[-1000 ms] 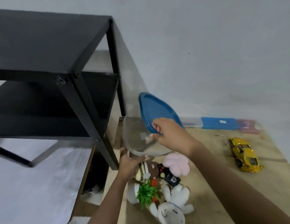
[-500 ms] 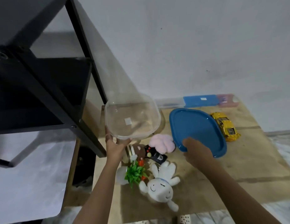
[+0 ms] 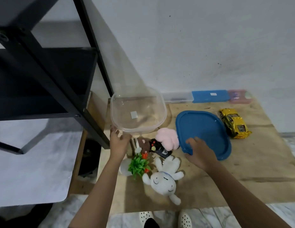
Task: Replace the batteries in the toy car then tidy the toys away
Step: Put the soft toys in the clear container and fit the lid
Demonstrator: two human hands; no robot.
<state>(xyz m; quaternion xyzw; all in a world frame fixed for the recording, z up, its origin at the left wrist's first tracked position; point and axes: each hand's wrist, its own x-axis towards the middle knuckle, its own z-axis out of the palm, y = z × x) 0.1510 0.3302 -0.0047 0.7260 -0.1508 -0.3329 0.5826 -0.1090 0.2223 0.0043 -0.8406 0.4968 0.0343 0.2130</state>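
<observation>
A clear plastic tub (image 3: 138,111) hangs tilted above the wooden board (image 3: 242,163), and my left hand (image 3: 118,142) grips its near rim. To its right the blue lid (image 3: 203,133) lies on the board, with my right hand (image 3: 198,151) holding its near left edge. A yellow toy car (image 3: 233,122) sits at the back right. Below the tub lie a pink plush (image 3: 167,140), a brown striped plush (image 3: 140,143), a small black remote (image 3: 158,148), a green plastic plant (image 3: 138,165) and a white rabbit plush (image 3: 163,176).
A black metal shelf unit (image 3: 44,76) stands at the left, one leg close beside the tub. Clear, blue and pink flat boxes (image 3: 210,96) line the wall behind the board. A white surface (image 3: 31,165) lies left. My spotted shoes (image 3: 184,219) show at the bottom.
My right hand took the blue lid off the tub, swung it right and lowered it onto the board. The tub tilted toward me in my left hand as the view dropped.
</observation>
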